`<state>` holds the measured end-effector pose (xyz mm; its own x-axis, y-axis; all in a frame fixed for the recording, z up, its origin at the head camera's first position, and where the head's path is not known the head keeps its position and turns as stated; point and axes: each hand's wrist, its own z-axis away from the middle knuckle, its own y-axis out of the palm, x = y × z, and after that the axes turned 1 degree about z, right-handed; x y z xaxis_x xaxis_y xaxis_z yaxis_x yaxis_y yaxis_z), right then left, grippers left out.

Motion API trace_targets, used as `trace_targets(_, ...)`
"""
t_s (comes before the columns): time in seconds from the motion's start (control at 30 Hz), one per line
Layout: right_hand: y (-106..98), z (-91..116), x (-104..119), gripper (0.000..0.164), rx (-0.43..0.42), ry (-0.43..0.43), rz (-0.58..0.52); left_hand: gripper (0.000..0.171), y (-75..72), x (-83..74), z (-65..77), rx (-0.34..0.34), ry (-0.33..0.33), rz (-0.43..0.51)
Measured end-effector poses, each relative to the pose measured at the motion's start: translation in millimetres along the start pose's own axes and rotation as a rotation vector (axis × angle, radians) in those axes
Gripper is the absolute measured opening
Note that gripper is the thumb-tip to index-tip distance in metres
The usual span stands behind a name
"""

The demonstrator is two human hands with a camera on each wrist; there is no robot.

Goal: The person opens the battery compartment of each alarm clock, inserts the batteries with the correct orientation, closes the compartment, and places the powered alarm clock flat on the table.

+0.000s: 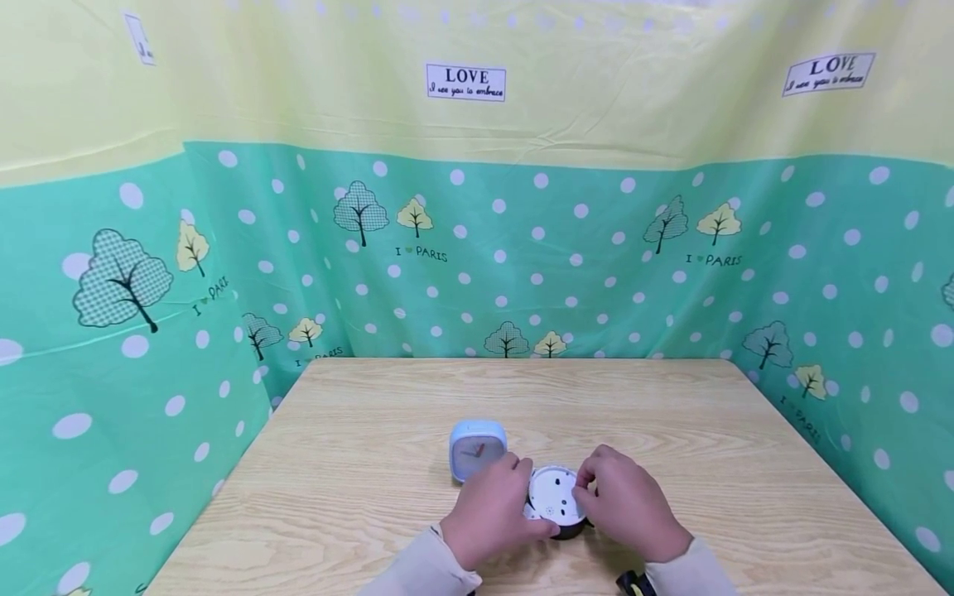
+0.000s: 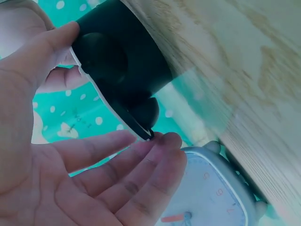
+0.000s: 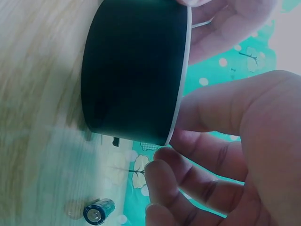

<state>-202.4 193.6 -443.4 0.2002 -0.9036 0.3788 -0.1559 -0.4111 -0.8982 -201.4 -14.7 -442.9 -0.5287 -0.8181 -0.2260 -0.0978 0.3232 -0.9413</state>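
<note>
A round black-bodied clock (image 1: 553, 494) sits on the table, its white panel with small dark knobs facing up. In the left wrist view its black side (image 2: 136, 52) shows rounded black bumps. My left hand (image 1: 493, 507) holds it from the left, thumb on the near edge and fingers round the far side. From the right, my right hand (image 1: 628, 503) bends thumb and fingertips onto the panel's rim; what lies under those fingertips is hidden. The right wrist view shows these fingers (image 3: 207, 155) at the white rim.
A light blue square clock (image 1: 477, 451) stands just beyond my left hand. On the table in the right wrist view lies a battery (image 3: 99, 212). The wooden table (image 1: 358, 447) meets a green dotted curtain (image 1: 417, 290) at its far edge and sides.
</note>
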Motion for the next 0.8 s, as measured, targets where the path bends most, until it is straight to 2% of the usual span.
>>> trace_targets(0.2,2,0,3,0.014,-0.003,0.014,0.041,0.067,0.3,-3.8,-1.1,-0.019,0.003,-0.039)
trace_targets(0.43,4,5,14,0.027,0.005,0.035,0.119,0.063,3.4,-3.1,-1.3,-0.042,0.008,-0.034)
trace_targets(0.6,6,10,23,0.031,-0.027,0.039,0.226,0.062,3.6,-3.6,-1.2,-0.049,0.01,-0.026)
trace_targets(0.8,10,12,32,0.036,-0.057,0.05,0.301,0.061,4.1,-3.1,-0.5,-0.041,0.007,-0.009)
